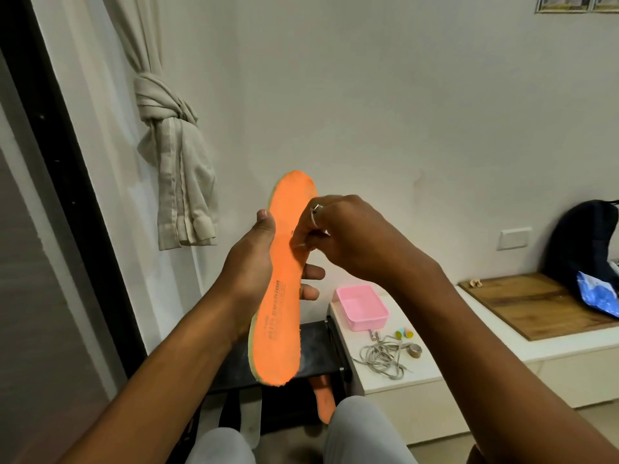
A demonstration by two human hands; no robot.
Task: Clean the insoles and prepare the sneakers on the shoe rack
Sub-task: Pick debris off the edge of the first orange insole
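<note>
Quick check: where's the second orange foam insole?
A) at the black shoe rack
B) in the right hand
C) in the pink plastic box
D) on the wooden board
A: the second orange foam insole shows low at the black shoe rack, below the held orange insole.

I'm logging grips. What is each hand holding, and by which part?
The left hand grips the orange insole at its middle, thumb on one edge. The right hand pinches at its face; whether it holds anything is unclear.
</note>
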